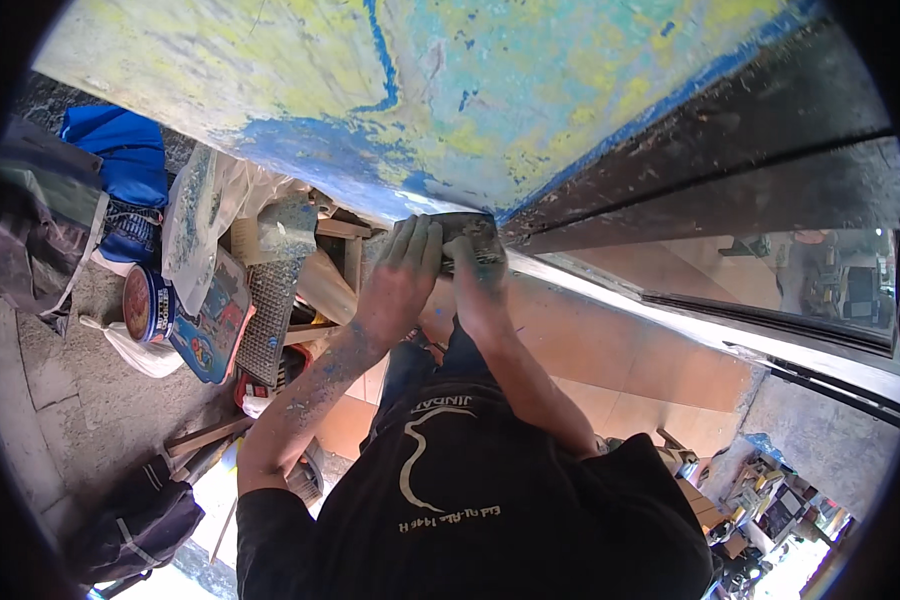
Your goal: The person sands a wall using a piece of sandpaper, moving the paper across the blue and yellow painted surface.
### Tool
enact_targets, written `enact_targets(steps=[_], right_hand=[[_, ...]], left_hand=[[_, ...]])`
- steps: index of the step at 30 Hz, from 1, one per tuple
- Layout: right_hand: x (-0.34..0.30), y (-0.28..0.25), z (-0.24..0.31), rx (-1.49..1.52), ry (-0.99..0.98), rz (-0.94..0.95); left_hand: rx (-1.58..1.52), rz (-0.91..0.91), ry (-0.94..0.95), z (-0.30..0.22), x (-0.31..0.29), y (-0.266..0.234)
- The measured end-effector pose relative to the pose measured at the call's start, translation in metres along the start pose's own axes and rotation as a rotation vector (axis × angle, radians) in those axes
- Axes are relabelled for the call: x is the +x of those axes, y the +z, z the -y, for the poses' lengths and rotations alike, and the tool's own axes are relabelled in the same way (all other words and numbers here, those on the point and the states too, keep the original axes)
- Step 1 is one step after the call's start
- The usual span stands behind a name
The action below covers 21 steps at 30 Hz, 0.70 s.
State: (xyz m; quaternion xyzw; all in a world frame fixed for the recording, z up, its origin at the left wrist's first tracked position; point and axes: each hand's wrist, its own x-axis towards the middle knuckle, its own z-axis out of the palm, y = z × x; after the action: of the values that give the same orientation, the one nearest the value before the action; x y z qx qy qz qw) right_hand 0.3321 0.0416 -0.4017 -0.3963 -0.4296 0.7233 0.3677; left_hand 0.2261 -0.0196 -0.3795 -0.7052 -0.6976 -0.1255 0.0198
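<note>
Both hands are together at the middle of the view, arms stretched forward. My left hand (402, 272) presses its fingers flat over a dark, worn rectangular block (480, 232). My right hand (478, 278) grips the same block from its near side, the thumb side against it. The block lies at the lower edge of a painted wall surface (530, 110) with worn yellow, pale green and blue patches; whether it touches the surface is hard to tell. Paint specks cover my left forearm (315, 390). The block's underside is hidden.
To the left stand a paint tub (148, 303), a clear plastic sheet (195, 220), a blue cloth bag (120, 155) and a perforated panel (267, 310). A dark-framed window (770, 270) runs along the right. Mixed clutter (770, 510) lies at the lower right.
</note>
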Motion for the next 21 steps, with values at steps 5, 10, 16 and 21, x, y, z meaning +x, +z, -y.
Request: enact_targets(steps=[5, 10, 16, 21], right_hand=[[-0.002, -0.002, 0.005, -0.049, -0.038, 0.017], [0.003, -0.002, 0.004, 0.041, 0.119, -0.031], [0.005, -0.002, -0.001, 0.132, 0.148, -0.059], [0.017, -0.003, -0.020, 0.111, 0.169, -0.060]], left_hand=[[-0.143, -0.025, -0.043, -0.010, 0.002, -0.004], [0.004, -0.047, -0.046, -0.016, -0.003, -0.002], [-0.030, -0.092, -0.030, -0.010, -0.002, -0.001], [-0.104, 0.009, -0.087, -0.006, -0.004, 0.020]])
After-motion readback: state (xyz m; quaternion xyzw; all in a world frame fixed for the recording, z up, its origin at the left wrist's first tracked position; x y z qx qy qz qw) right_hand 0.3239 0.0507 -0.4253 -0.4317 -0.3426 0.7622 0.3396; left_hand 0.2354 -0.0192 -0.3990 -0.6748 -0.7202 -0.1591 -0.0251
